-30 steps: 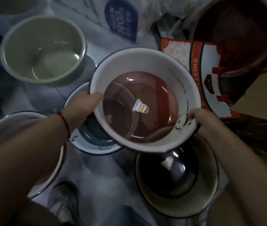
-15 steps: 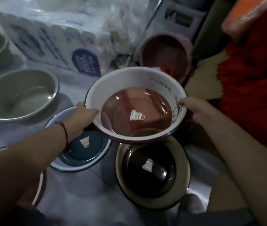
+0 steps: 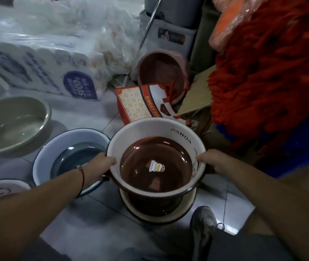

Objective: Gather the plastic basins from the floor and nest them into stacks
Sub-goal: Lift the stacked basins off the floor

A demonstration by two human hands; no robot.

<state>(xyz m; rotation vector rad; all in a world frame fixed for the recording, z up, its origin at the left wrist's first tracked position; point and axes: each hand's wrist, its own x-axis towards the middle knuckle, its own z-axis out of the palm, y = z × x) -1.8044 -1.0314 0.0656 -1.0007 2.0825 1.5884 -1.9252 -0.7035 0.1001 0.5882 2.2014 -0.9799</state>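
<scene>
A white basin with a brown bottom and the word PANDA (image 3: pixel 142 132) is held by its rim between both hands. My left hand (image 3: pixel 102 163) grips the rim's left side and my right hand (image 3: pixel 211 161) grips the right side. This basin sits part-way inside a cream basin with a dark bottom (image 3: pixel 161 216) on the floor, which it mostly hides. A white basin with a blue bottom (image 3: pixel 55 147) stands just left. A grey-green basin (image 3: pixel 12 125) lies farther left, a white panda basin (image 3: pixel 1 187) at the lower left, a pink basin (image 3: pixel 161 70) leans at the back.
A wrapped pack of tissue rolls (image 3: pixel 42 66) and plastic bags line the back. An orange gift box (image 3: pixel 140 104) lies beyond the held basin. Red mop heads (image 3: pixel 266 72) fill the right side. My shoe (image 3: pixel 204 228) stands on the tiled floor right of the stack.
Both hands brought the PANDA basin down and toward me, onto the cream basin with the dark bottom. My view swung up and right.
</scene>
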